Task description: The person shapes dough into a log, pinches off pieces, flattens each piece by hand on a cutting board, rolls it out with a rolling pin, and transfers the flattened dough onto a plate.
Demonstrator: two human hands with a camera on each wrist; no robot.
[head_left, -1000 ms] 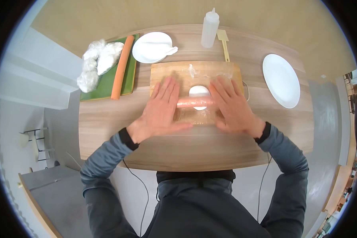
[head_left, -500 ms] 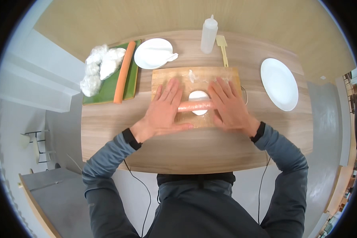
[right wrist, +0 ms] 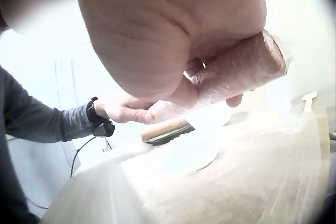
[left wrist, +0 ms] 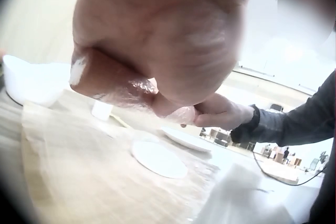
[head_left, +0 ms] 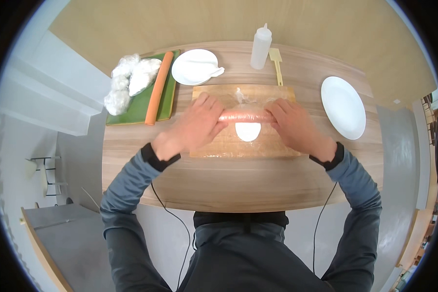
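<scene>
Both hands hold a rolling pin wrapped in clear plastic film (head_left: 246,115), one at each end. My left hand (head_left: 192,124) has its fingers curled round the left end, my right hand (head_left: 297,126) round the right. Both wrist views show the pin raised over the wooden board (head_left: 219,147). On the board lies a flat, white, roundish piece of dough (head_left: 248,132), its far part hidden under the pin in the head view. In the left wrist view the whole dough disc (left wrist: 159,159) shows, apart from the pin.
At the back left, a green board (head_left: 136,111) bears an orange roller (head_left: 159,87) and white bundles in clear plastic (head_left: 143,77). Behind the wooden board stand a white bowl (head_left: 187,57), a squeeze bottle (head_left: 261,47) and a pale spatula (head_left: 277,63). An oval plate (head_left: 343,107) lies right.
Earlier, both hands lay flat with straight fingers over the pin on the dough. Now the fingers are curled round its ends, and the pin is lifted and farther back, uncovering the dough's near part.
</scene>
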